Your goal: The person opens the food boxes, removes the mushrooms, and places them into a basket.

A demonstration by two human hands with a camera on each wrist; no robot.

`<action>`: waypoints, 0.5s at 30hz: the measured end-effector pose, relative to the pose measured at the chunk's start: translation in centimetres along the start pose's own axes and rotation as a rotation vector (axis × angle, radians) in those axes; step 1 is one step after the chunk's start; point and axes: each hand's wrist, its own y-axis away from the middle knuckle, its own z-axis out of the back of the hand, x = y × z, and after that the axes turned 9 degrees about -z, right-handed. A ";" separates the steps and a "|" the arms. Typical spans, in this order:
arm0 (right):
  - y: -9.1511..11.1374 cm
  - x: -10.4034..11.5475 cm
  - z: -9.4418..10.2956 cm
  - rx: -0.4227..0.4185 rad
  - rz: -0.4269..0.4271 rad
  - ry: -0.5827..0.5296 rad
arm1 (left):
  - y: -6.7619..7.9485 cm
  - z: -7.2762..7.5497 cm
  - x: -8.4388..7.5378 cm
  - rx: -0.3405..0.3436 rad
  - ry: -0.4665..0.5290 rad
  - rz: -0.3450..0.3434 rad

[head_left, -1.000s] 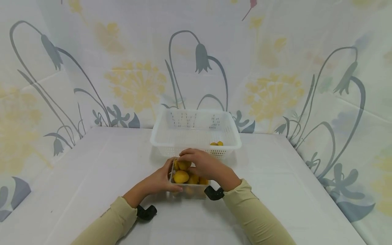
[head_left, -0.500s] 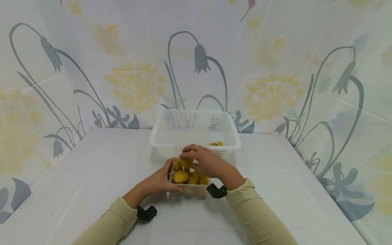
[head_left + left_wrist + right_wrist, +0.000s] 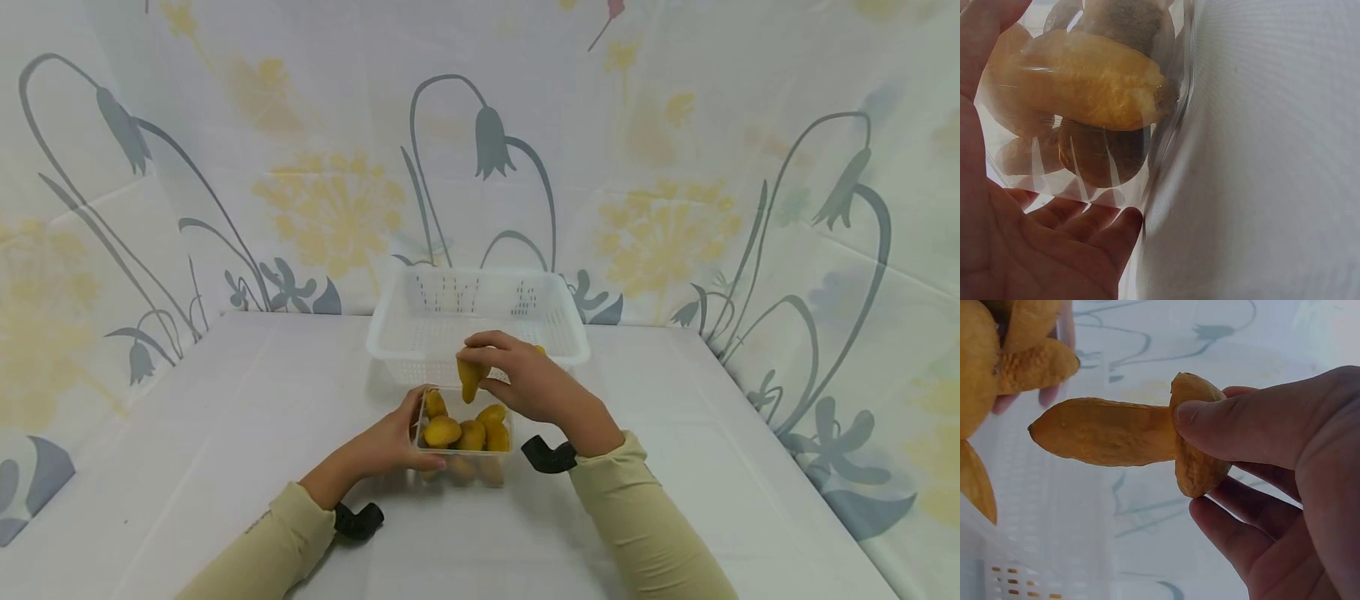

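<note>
My right hand (image 3: 536, 387) pinches a yellow mushroom (image 3: 470, 377) above a clear plastic box (image 3: 472, 452). In the right wrist view the thumb and fingers hold this mushroom (image 3: 1107, 432) by its cap, and the stem points left, away from the hand. My left hand (image 3: 382, 443) grips the box at its left side, thumb along the front and fingers around the far side. Several yellow mushrooms (image 3: 442, 432) lie in the box. Through its clear wall, the left wrist view shows one mushroom (image 3: 1091, 81) lying against the plastic.
Behind the box stands a white perforated basket (image 3: 390, 350). A yellow piece (image 3: 540, 350) shows in it, partly hidden by the right hand. White cloth covers the table (image 3: 712, 450), and a flower-printed cloth (image 3: 480, 208) hangs behind.
My right hand has lifted the mushroom up and to the right, out of the box and toward the basket. The left hand and the box have stayed in place.
</note>
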 end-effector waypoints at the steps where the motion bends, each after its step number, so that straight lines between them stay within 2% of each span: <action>1: 0.1 0.0 0.2 -0.008 -0.005 0.000 | 0.0 0.0 0.0 0.001 0.004 0.000; 15: 0.8 -1.2 2.1 -0.147 0.017 -0.021 | -0.1 0.0 0.1 0.003 -0.014 0.014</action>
